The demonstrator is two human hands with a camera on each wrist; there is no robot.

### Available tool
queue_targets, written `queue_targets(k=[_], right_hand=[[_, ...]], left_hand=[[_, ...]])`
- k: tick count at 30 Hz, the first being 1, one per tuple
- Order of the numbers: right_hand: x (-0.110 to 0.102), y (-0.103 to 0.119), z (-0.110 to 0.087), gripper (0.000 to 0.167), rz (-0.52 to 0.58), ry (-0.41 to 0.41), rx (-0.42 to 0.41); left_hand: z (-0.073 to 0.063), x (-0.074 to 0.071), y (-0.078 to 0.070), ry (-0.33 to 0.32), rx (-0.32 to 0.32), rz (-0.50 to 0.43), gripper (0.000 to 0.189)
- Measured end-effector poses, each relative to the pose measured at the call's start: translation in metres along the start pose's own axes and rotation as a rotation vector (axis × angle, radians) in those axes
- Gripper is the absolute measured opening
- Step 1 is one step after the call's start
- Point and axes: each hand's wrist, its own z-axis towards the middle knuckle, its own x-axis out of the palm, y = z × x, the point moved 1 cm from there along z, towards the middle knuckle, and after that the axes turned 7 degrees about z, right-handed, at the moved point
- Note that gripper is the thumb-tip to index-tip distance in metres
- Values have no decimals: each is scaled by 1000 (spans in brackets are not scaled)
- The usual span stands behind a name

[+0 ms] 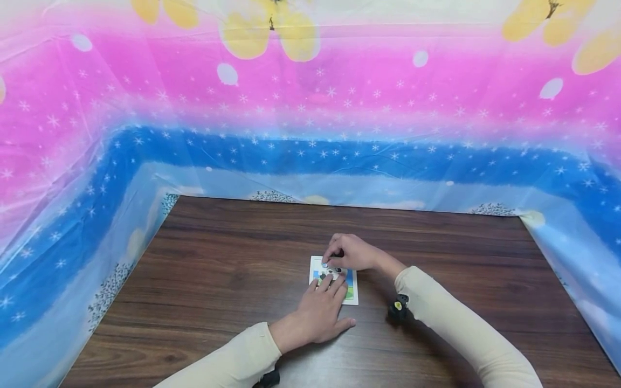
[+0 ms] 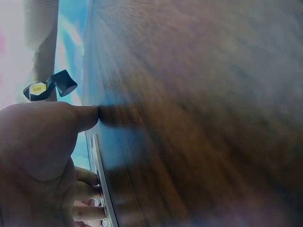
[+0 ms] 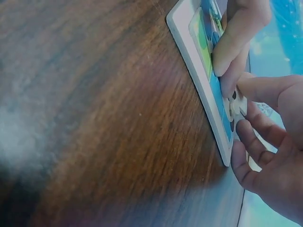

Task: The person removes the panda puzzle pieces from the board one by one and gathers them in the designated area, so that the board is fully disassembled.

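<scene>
A small white-framed puzzle board (image 1: 355, 297) lies flat on the table, with a panda-like picture in blue and green. My left hand (image 1: 320, 312) rests palm down at its near side, fingers stretched over the picture and thumb out on the tabletop. At the far edge, my right hand (image 1: 354, 252) bends over the board. Seen from the right wrist, its thumb and fingers pinch a white puzzle piece (image 3: 240, 105) that stands tilted up from the board. The left fingertips (image 3: 227, 85) press close beside that piece. My fingers hide part of the picture.
The dark wood-grain table (image 1: 218, 258) spreads around the board. A pink and blue patterned cloth (image 1: 310, 118) hangs along its back and sides. Black wrist devices (image 1: 399, 308) sit under both cream sleeves (image 1: 451, 312).
</scene>
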Motion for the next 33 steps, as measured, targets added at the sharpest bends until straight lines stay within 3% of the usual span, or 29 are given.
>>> queue_targets(k=[9, 15, 22, 33], right_hand=[[-5, 2, -8, 20, 177, -42, 101], [-14, 6, -17, 6, 135, -114, 122], [-27, -2, -35, 11, 104, -160, 143], [-51, -20, -79, 14, 102, -199, 230]], left_hand=[[1, -4, 1, 33, 4, -30, 81], [1, -2, 0, 24, 3, -13, 81], [1, -2, -1, 23, 6, -6, 81], [1, -2, -1, 27, 10, 1, 82]])
